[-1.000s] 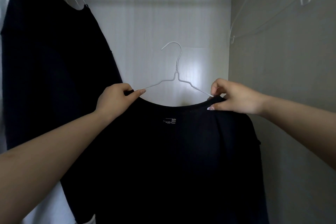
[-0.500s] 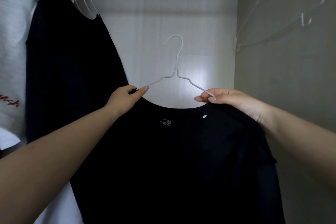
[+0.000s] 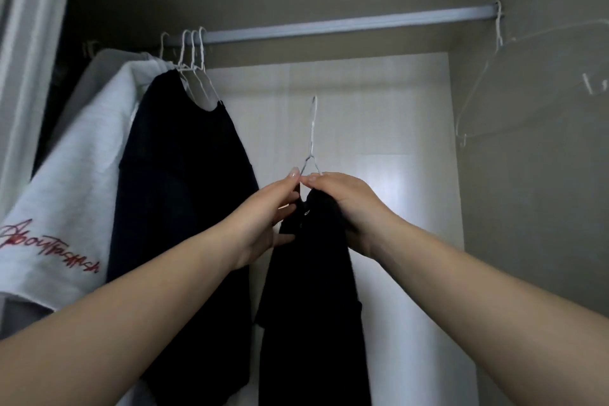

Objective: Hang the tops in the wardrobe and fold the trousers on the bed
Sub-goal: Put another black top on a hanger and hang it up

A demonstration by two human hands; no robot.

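Observation:
A black top (image 3: pixel 309 300) hangs edge-on from a white wire hanger (image 3: pixel 312 135), held up in the middle of the wardrobe below the grey rail (image 3: pixel 346 25). My left hand (image 3: pixel 263 214) pinches the hanger's left shoulder with its fingertips. From the right, my right hand (image 3: pixel 349 204) grips the hanger and the top's neckline. The hanger's hook points up and is well below the rail.
On the rail's left end hang another black top (image 3: pixel 184 181) and a white top with red lettering (image 3: pixel 75 191), on several wire hangers. An empty white hanger (image 3: pixel 514 76) hangs at the rail's right end by the side wall. The rail between them is bare.
The top has turned from facing me to edge-on and has been lifted. Both hands slid inward along the hanger to its neck. My view tilted up, bringing the rail into sight.

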